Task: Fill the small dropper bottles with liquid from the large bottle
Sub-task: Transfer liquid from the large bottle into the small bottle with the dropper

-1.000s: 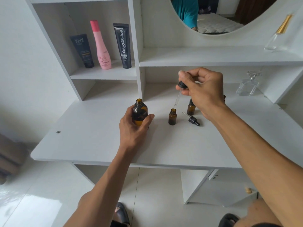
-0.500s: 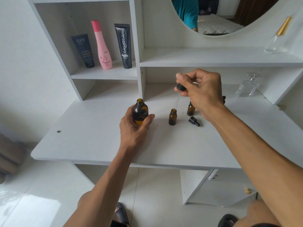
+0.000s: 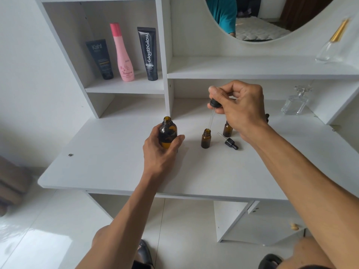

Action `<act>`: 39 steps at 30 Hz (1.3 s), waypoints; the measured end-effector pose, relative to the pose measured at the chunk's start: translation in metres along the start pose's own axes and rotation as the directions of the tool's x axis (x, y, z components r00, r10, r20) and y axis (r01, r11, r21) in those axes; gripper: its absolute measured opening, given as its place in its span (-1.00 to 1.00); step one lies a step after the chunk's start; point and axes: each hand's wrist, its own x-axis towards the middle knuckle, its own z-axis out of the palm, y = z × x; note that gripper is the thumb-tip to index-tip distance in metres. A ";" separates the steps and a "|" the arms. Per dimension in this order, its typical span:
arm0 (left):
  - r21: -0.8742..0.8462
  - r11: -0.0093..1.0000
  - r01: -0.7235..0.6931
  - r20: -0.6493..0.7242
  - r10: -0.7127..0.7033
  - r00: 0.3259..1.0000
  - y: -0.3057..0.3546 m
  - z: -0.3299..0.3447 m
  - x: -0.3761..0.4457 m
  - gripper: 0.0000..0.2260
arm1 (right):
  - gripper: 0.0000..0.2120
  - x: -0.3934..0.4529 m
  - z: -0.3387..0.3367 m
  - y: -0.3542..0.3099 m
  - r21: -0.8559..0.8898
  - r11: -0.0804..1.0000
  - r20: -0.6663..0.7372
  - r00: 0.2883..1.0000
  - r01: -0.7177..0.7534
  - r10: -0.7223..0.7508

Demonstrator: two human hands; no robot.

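The large bottle (image 3: 168,134) stands uncapped on the table (image 3: 108,162), left of the small ones, and I keep my left hand (image 3: 162,150) wrapped round its amber body to steady it. My right hand (image 3: 236,108) pinches the black cap of the dropper (image 3: 213,110) between thumb and fingertips. The change I see is at the glass tube: its tip has come down and now sits right at the mouth of the nearest small dropper bottle (image 3: 206,138), where a second ago it hung a little above. I take that to mean this bottle is at the point of being filled, a squeeze away.

The second small bottle (image 3: 227,131) behind it is half hidden by my wrist. The spare dropper cap (image 3: 230,143) lies on its side where it was.
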 end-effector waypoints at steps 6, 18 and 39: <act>-0.001 1.000 -0.004 -0.007 0.004 1.000 0.000 0.001 0.000 -0.72 | -0.81 0.000 0.000 -0.002 -0.019 1.000 -0.003 1.000 0.010 -0.010; 0.001 1.000 -0.001 -0.010 0.001 1.000 0.000 0.000 0.000 -0.71 | -0.80 -0.001 0.000 -0.003 -0.031 0.999 0.000 1.000 0.016 -0.016; -0.037 0.999 0.009 -0.002 -0.009 1.000 -0.001 0.001 0.000 -0.72 | -0.88 0.001 0.048 -0.066 0.263 0.960 0.071 0.991 0.094 -0.116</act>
